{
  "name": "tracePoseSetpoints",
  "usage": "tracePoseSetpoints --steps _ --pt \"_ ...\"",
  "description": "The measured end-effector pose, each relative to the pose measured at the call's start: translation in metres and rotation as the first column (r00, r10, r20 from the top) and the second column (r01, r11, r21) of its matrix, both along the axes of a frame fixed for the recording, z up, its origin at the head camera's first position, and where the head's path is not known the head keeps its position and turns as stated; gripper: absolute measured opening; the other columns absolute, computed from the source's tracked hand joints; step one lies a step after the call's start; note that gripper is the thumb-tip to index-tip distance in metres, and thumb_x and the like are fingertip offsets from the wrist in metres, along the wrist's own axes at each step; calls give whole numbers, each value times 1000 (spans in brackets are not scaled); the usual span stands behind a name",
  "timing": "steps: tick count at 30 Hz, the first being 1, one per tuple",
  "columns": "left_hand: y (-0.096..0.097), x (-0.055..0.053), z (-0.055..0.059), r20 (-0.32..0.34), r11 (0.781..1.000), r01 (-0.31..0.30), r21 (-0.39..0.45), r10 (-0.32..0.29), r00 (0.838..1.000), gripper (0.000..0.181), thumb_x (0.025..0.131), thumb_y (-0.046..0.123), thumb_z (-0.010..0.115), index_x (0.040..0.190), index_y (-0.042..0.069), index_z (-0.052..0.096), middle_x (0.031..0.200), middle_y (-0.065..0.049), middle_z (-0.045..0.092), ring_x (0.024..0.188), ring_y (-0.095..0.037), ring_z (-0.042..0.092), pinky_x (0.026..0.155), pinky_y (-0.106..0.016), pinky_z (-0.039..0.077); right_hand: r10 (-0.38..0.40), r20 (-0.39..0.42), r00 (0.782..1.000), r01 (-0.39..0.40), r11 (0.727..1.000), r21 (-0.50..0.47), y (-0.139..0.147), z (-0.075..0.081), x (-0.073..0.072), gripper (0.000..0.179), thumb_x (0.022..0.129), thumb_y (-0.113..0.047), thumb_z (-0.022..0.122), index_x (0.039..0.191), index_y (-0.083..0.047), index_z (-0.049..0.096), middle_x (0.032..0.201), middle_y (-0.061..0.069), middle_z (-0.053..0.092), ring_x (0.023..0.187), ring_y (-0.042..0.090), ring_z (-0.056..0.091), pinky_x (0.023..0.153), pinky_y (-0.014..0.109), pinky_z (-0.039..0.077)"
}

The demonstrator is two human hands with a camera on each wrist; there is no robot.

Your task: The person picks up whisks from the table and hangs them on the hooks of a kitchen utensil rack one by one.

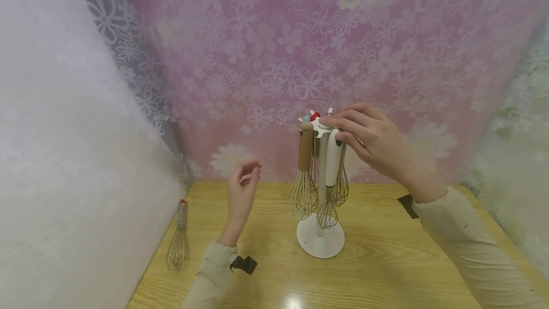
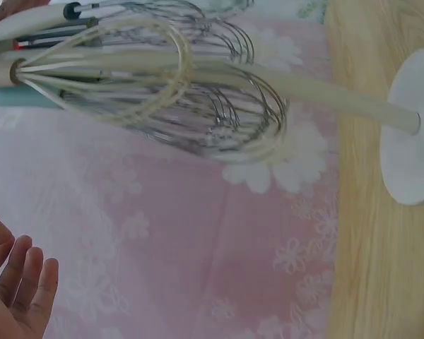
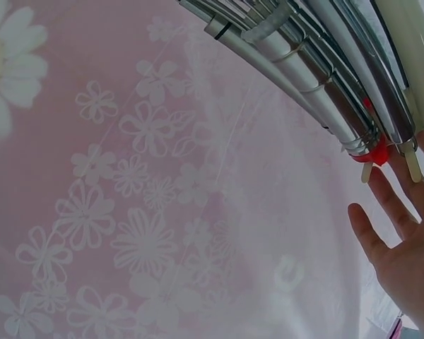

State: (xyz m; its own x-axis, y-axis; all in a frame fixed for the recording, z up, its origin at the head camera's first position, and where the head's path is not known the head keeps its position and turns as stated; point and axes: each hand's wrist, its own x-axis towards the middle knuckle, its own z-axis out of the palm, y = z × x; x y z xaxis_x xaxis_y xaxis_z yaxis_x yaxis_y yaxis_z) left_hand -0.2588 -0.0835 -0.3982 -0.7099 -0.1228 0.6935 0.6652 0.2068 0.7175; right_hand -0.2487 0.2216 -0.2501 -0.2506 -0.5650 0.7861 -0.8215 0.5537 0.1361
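A white stand (image 1: 319, 236) with a round base stands on the table, several whisks hanging from its top. Facing the camera are a whisk with a brown wooden handle (image 1: 305, 149) and one with a white handle (image 1: 331, 161). My right hand (image 1: 377, 142) touches the top of the stand with extended fingers, close to the white handle's upper end. In the right wrist view its fingers spread beside metal handles (image 3: 339, 106), one with a red end. My left hand (image 1: 241, 194) hovers left of the stand, fingers loosely bent, holding nothing.
A whisk with a grey handle and red tip (image 1: 182, 216) lies at the left edge of the wooden table (image 1: 377, 252). Behind stands a pink flowered curtain (image 1: 257, 85), with pale sheets (image 1: 86, 156) at the sides.
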Motion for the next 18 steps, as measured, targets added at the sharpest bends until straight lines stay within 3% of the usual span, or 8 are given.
tracePoseSetpoints --steps 4,7,13,18 --pt "-13 4 -4 66 998 -51 -21 52 996 19 100 0 61 118 -6 65 110 -25 69 99 -43 65 80 -44 61 -7 4 1000 7 1000 -3 -1 0 1 51 109 -46 39 129 -12 70 113 12 71 111 36 59 100 50 45" --pt "-23 8 -5 120 995 -87 -42 91 989 20 100 -1 60 118 -9 64 112 -27 68 102 -44 64 82 -45 60 -13 -11 1000 13 1000 -10 -4 1 2 50 107 -47 41 127 -11 70 110 11 71 110 35 59 99 48 46" --pt "-50 -1 -26 150 986 -158 -56 165 975 22 101 8 63 118 -4 68 113 -21 70 103 -36 66 82 -22 56 -17 -19 1000 17 1000 -24 -7 0 4 51 106 -49 41 125 -12 70 107 10 71 108 33 58 98 46 46" --pt "-73 -10 -42 149 974 -217 -62 224 963 20 100 14 66 114 0 70 110 -16 73 99 -33 68 77 -13 52 -29 -3 1000 29 999 -15 -7 -1 4 51 107 -50 40 127 -13 69 110 9 70 109 32 57 100 47 45"
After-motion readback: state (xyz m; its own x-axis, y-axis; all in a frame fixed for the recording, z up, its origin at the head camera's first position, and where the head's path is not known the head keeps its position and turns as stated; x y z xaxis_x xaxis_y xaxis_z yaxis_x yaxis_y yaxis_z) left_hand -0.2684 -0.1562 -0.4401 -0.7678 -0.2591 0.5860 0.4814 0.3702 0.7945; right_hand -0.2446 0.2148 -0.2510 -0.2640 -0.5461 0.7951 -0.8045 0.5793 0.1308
